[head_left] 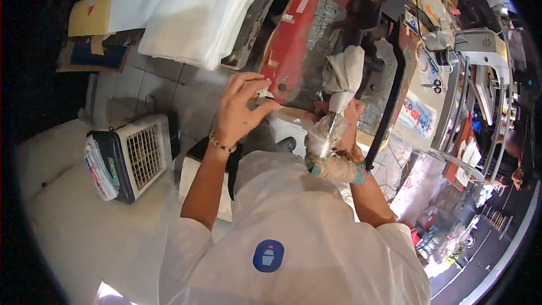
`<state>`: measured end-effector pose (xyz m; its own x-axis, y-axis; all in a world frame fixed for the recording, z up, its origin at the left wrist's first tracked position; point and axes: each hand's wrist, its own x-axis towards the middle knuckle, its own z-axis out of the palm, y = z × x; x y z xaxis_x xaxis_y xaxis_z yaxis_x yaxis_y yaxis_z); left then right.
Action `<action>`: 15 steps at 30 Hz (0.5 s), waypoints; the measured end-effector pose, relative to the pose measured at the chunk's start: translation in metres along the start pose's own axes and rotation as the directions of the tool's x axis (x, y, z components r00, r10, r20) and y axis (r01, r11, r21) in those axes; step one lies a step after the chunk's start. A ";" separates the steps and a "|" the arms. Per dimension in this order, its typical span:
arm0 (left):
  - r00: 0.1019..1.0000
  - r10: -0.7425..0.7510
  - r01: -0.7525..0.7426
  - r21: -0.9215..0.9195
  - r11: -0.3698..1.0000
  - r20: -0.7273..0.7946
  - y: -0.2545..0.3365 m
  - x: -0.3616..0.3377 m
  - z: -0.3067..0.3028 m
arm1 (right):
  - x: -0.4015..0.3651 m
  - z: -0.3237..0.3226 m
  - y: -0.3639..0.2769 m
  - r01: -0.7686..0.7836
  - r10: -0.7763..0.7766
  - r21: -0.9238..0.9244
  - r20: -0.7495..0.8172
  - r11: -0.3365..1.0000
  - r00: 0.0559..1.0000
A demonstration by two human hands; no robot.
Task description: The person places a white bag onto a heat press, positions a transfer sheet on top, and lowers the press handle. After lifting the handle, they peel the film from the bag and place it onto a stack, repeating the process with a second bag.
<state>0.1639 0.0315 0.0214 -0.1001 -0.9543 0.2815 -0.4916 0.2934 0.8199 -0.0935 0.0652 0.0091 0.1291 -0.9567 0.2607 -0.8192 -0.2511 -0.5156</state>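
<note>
My left hand (243, 104), with a beaded bracelet at the wrist, is held over the near left corner of a red panel (293, 28). Its fingers are curved, with a gap between thumb and forefinger; a small white scrap (264, 94) shows in that gap. My right hand (354, 110) is low at the near end of the machine bed, mostly hidden behind a machine arm wrapped in white cloth (345, 70), clear plastic (328, 130) and tan-green tape (339, 170). I cannot tell what its fingers hold. Grey taped padding (324, 22) lies beside the red panel.
White sheets (192, 17) are stacked at the upper left. An air cooler (138, 158) stands on the floor to the left. On the right, a worktable (401, 127) bears scissors (433, 86), a mug (435, 40) and a printed sheet (418, 114). Another person (511, 161) is at far right.
</note>
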 end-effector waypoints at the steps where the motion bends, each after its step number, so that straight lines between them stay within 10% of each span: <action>1: 0.999 0.037 -0.038 0.040 0.998 0.010 0.003 -0.002 0.005 | 0.001 -0.001 0.000 0.000 0.000 0.022 -0.001 1.000 1.000; 4: 0.993 0.122 -0.121 0.099 0.988 0.001 0.014 -0.006 0.019 | 0.001 0.003 0.000 -0.126 0.125 0.145 0.013 0.981 0.992; 5: 0.987 0.159 -0.155 0.126 0.980 -0.025 0.017 -0.006 0.024 | 0.002 -0.009 0.000 0.184 -0.187 -0.083 -0.027 0.979 0.982; 8: 0.956 0.284 -0.293 0.194 0.936 0.077 0.024 -0.006 0.045 | 0.000 0.001 0.001 0.021 -0.011 0.191 -0.052 0.981 0.999; 15: 0.930 0.354 -0.365 0.123 0.923 0.098 0.034 0.014 0.064 | 0.001 -0.022 0.010 0.178 -0.174 0.074 -0.049 0.981 0.983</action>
<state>0.0906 0.0245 0.0216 -0.3521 -0.7890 0.5035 -0.5235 0.6119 0.5929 -0.1138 0.0652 0.0224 0.2421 -0.8899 0.3865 -0.7398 -0.4271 -0.5199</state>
